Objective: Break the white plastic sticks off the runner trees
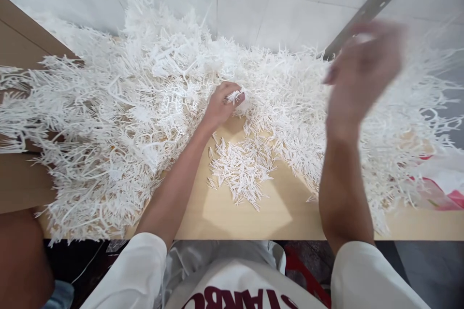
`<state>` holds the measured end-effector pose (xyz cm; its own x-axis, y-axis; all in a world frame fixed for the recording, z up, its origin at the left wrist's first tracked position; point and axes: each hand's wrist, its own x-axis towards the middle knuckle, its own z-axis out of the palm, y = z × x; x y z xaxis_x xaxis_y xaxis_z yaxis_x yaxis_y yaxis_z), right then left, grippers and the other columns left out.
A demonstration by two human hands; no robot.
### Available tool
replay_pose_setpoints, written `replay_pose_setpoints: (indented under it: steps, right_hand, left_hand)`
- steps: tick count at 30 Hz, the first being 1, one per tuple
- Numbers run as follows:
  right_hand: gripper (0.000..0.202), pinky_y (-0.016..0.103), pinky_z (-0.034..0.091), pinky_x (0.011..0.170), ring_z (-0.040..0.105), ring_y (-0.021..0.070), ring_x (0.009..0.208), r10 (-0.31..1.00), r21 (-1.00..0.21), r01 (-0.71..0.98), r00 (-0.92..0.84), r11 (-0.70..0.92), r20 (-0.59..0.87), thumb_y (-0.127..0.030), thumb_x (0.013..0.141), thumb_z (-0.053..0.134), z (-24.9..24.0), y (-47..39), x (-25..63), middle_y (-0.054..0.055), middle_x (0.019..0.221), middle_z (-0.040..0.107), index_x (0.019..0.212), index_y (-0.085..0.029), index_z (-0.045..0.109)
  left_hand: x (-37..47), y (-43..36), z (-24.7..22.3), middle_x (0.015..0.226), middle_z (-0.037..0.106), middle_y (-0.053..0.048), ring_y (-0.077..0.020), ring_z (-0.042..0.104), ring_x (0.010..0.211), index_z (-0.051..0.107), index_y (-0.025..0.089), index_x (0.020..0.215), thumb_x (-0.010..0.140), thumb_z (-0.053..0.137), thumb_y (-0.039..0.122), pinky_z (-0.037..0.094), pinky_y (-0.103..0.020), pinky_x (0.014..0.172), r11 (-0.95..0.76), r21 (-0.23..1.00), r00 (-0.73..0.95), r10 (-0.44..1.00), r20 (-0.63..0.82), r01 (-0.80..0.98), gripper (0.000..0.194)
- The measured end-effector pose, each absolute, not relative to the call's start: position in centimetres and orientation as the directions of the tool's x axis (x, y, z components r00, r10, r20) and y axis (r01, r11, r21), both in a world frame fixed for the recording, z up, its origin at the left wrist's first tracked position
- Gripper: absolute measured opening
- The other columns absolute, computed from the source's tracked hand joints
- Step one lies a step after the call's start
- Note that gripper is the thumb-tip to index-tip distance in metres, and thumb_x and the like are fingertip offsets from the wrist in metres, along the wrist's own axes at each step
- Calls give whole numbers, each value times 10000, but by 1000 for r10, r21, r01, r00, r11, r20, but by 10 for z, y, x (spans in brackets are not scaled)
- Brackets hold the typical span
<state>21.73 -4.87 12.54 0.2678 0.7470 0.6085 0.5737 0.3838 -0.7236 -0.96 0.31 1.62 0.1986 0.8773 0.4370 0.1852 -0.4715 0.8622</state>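
Observation:
My left hand (225, 102) is closed around a small bunch of white spiky plastic pieces (235, 95) at the inner edge of a large heap. My right hand (366, 60) is raised over the right part of the heap, smeared by motion, so its fingers and anything in them cannot be made out. The heap (145, 106) is a tangle of thin, white, branched plastic sprigs spread across the wooden table (224, 222). Between my forearms lies a low pile of short, loose white sticks (242, 171).
Brown cardboard (21, 178) stands along the left side. A pink-and-white plastic bag (442, 188) lies at the right table edge. Behind the heap are a tiled wall (242, 9) and a slanted metal bar (377, 5). Part of another person (21, 260) shows at lower left.

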Motion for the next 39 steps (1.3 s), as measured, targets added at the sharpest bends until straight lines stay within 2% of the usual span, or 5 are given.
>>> replay_pose_setpoints:
  steps: [2,5,13,26,39]
  right_hand:
    - [418,297,399,572,511,121,570,859,-707,593,52,384,510,-631,918,480,102,-44,182,-4,711,589,1037,-270,653]
    - [438,298,486,678,622,143,741,905,-727,554,-133,405,403,-682,866,523,60,-34,152,20,938,685,973,-284,672]
    - [420,290,495,605,613,131,594,974,-935,270,-80,228,214,-690,798,613,17,-22,162,-35,693,620,859,-274,612]
    - [191,251,460,635,590,96,652,931,-863,351,-148,364,332,-381,865,633,12,-21,161,-34,755,607,955,-218,589]
    - [187,243,290,567,364,58,527,914,-633,668,-203,391,351,-147,795,562,53,-26,157,-74,570,447,686,-210,424]
  left_hand:
    - [-6,1,13,1099,626,-46,-223,555,1107,657,256,942,879,617,462,406,-402,1055,-504,830,207,861,464,240,219]
    - [-6,0,8,1110,606,-65,-256,512,1138,638,253,944,900,575,362,372,-447,1079,-536,775,260,843,471,334,134]
    - [-11,-3,7,1170,590,-90,-282,487,1146,593,213,996,902,508,202,357,-450,1067,-565,599,360,824,437,567,127]
    - [-5,-14,12,1170,621,-111,-277,560,1146,576,185,1073,972,412,187,464,-425,976,-479,277,343,840,420,833,193]
    - [-4,-12,11,1151,639,-88,-255,575,1117,601,197,1042,966,445,182,454,-420,984,-574,324,339,759,556,752,174]
